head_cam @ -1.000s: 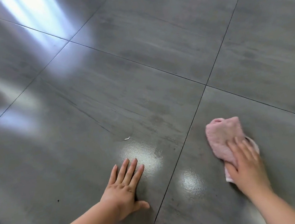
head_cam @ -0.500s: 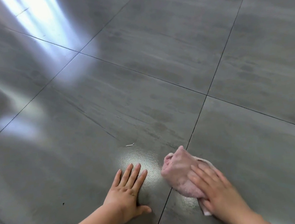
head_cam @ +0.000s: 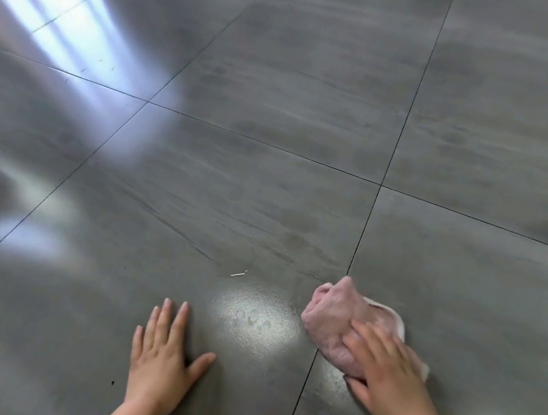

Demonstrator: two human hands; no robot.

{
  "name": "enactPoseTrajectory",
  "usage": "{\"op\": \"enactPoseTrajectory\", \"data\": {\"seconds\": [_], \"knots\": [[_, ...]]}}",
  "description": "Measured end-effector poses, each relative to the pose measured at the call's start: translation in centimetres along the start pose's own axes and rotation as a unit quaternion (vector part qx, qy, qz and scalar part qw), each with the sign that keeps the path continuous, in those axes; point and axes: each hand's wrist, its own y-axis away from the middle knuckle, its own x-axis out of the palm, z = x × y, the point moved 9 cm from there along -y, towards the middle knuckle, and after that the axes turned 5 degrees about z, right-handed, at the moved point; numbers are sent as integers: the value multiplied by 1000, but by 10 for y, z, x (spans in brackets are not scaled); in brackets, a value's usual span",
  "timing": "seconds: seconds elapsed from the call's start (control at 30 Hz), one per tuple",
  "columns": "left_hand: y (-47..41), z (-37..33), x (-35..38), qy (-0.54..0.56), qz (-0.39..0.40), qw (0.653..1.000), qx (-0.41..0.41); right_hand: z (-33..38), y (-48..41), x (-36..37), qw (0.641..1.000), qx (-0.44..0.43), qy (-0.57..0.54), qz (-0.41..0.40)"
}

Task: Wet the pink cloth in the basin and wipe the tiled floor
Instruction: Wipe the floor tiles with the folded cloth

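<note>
The pink cloth (head_cam: 330, 314) lies bunched on the glossy grey tiled floor (head_cam: 261, 174), across a dark grout line near the bottom centre. My right hand (head_cam: 387, 366) presses on the cloth's near half with fingers spread flat over it; a pale edge of the cloth sticks out to the right of the hand. My left hand (head_cam: 163, 355) rests flat on the tile to the left, palm down, fingers apart, holding nothing. The basin is out of sight.
A shiny wet patch (head_cam: 255, 323) with faint finger marks lies between my hands. A small white scrap (head_cam: 239, 273) sits just beyond it, and a black speck (head_cam: 112, 383) lies left of my left hand. Bright window reflections streak the far left tiles.
My right hand swept the cloth leftward from the right tile to the grout line and has stayed near there. My left hand slid left, uncovering the wet patch.
</note>
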Motion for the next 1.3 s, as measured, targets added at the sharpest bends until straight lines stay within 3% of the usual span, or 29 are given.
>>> {"op": "enactPoseTrajectory", "data": {"seconds": [0.07, 0.2, 0.33, 0.47, 0.7, 0.93, 1.03, 1.13, 1.2, 1.3], "knots": [[-12, 15, -21, 62, -52, 994, -68, 3, -6, -3, 1000, 0, -28, -10], [-41, 40, -28, 118, -20, 982, -147, -13, -26, -19, 993, 47, -88, -67], [-54, 52, -3, 85, 100, 977, -165, -31, -58, -30, 928, 221, -300, 5], [-53, 49, -6, 105, 165, 966, -169, -28, -77, -76, 893, 289, -345, -23], [-49, 46, -12, 115, 209, 957, -166, 9, -115, -146, 913, 249, -324, -19], [-43, 48, -23, 130, 131, 971, -153, 26, -166, -165, 906, 150, -397, -1], [-40, 52, -26, 104, 123, 977, -140, 63, -183, -142, 937, 25, -346, 50], [-24, 64, -20, 114, 150, 969, -160, 104, -184, -81, 971, -95, -140, 167], [-14, 67, -14, 113, 167, 966, -163, 121, -182, -34, 959, -173, 52, 216], [-11, 72, -10, 109, 182, 964, -161, 150, -187, 1, 933, -236, 158, 219]]}}
